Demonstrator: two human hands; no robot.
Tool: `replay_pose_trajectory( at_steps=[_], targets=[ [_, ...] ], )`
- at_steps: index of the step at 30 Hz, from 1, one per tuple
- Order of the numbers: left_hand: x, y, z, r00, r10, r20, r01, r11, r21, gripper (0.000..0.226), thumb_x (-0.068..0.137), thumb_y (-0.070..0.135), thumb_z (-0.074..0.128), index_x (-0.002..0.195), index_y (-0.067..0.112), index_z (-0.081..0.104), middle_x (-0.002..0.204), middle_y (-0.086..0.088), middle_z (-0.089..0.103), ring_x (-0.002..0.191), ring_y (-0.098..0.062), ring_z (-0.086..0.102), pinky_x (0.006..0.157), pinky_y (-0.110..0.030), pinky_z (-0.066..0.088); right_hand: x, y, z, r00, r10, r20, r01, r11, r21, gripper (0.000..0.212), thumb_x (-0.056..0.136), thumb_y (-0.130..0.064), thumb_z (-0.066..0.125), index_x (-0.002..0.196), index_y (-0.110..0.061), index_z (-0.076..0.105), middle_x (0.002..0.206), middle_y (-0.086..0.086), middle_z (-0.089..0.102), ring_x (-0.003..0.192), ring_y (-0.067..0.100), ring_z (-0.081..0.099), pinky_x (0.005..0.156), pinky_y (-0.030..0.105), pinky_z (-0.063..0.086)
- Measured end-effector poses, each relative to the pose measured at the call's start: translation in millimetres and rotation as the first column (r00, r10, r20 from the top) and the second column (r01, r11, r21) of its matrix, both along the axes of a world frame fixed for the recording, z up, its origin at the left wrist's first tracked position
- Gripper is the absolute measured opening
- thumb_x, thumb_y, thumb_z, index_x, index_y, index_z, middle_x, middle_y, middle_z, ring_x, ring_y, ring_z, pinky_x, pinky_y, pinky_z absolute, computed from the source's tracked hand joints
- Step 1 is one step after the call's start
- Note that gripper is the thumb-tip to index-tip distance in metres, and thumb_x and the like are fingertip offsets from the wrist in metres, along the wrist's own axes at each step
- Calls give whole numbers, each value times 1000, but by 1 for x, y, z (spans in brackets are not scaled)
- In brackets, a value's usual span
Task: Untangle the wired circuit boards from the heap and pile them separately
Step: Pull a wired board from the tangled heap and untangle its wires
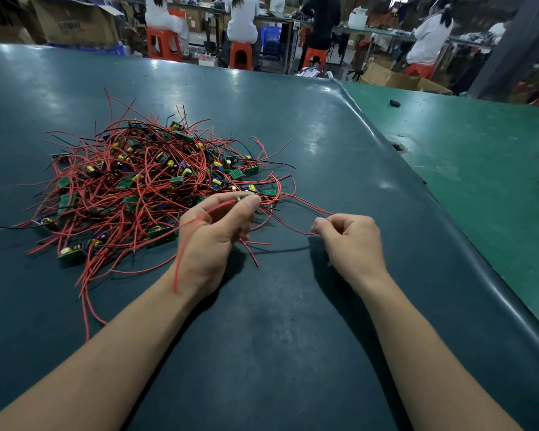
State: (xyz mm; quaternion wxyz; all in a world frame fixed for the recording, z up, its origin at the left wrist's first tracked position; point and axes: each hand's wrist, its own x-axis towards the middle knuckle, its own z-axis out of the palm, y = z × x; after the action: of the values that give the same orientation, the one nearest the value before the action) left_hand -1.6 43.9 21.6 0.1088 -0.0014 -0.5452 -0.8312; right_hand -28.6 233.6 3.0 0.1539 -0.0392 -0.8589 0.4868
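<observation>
2 bare forearms, no sleeves; left hand (213, 236), right hand (350, 241) ungloved.

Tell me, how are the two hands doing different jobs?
The left hand pinches a small circuit board at the heap's edge; the right hand pinches only a red wire, away from the heap. A wire drapes over the left wrist, not the right. Both hover above the table.

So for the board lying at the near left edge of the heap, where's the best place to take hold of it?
Grip the board itself by its long edges, not its wires, coming from the near left, where bare table gives the fingers room. It lies at the rim of the heap with few strands across it. Both hands are busy now: the left hand pinches another board, the right hand a red wire.
</observation>
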Motion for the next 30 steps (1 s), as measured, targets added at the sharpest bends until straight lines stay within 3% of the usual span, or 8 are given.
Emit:
replay_pose_trajectory(
  at_steps=[4, 6, 9, 11, 13, 17, 24, 30],
  targets=[
    [-3, -5, 6, 999, -17, 33, 10, 977, 212, 17, 72, 28, 69, 74, 12, 64, 60, 1, 59, 49, -9, 48, 49, -19, 40, 10, -1, 10, 929, 337, 153, -344, 939, 21, 30, 86, -39, 72, 71, -15, 75, 46, -9, 54, 41, 2, 42, 47, 17, 36],
    [-3, -6, 7, 994, -94, 50, 78, 962, 262, 22, 74, 32, 66, 79, 12, 59, 66, 0, 63, 58, -10, 59, 55, -20, 47, 10, 1, 15, 950, 301, 84, -296, 953, -63, 29, 84, -45, 71, 81, -17, 75, 51, -9, 58, 41, 2, 46, 51, 16, 37],
    [0, -5, 10, 968, -247, 43, 225, 929, 293, 11, 77, 26, 64, 76, 16, 58, 77, -4, 70, 64, -12, 68, 56, -20, 54, 10, 4, 23, 987, 163, 3, -150, 920, -362, 31, 80, -45, 71, 86, -15, 73, 53, -11, 50, 45, 5, 42, 48, 18, 36],
    [3, -4, 11, 950, -307, 59, 287, 932, 223, 14, 76, 29, 64, 68, 18, 60, 67, -4, 68, 44, -9, 56, 41, -15, 44, 13, 1, 28, 973, 230, 13, -189, 828, -528, 44, 69, -51, 73, 87, -11, 75, 55, -8, 47, 46, 8, 40, 43, 16, 33],
    [5, -2, 9, 933, -347, 99, 341, 937, 70, 23, 76, 35, 63, 74, 13, 55, 59, -5, 64, 32, -8, 45, 33, -14, 34, 19, -6, 29, 930, 365, 30, -274, 748, -605, 47, 63, -51, 74, 89, -13, 78, 58, -6, 48, 45, 7, 39, 41, 14, 30],
    [7, 6, 1, 925, -343, 162, 367, 917, -158, 34, 70, 41, 70, 79, 9, 63, 51, -9, 59, 27, -11, 42, 31, -12, 27, 25, -18, 26, 811, 582, 52, -434, 659, -614, 21, 74, -37, 70, 79, -19, 79, 54, -5, 44, 42, 5, 33, 38, 13, 25],
    [9, 5, -2, 916, -373, 149, 401, 871, -284, 39, 69, 45, 76, 80, 8, 71, 54, -12, 63, 33, -15, 51, 36, -15, 37, 23, -19, 25, 811, 575, 107, -332, 604, -725, 20, 67, -25, 75, 83, -13, 80, 54, -5, 58, 44, 3, 38, 39, 12, 28],
    [6, 6, -1, 903, -384, 192, 423, 869, -255, 28, 64, 41, 76, 77, 16, 70, 53, -11, 62, 35, -16, 51, 37, -17, 38, 18, -21, 25, 902, 417, 110, -191, 615, -765, 7, 77, -15, 72, 77, -7, 73, 48, -6, 46, 35, 2, 34, 33, 11, 25]
  ],
)
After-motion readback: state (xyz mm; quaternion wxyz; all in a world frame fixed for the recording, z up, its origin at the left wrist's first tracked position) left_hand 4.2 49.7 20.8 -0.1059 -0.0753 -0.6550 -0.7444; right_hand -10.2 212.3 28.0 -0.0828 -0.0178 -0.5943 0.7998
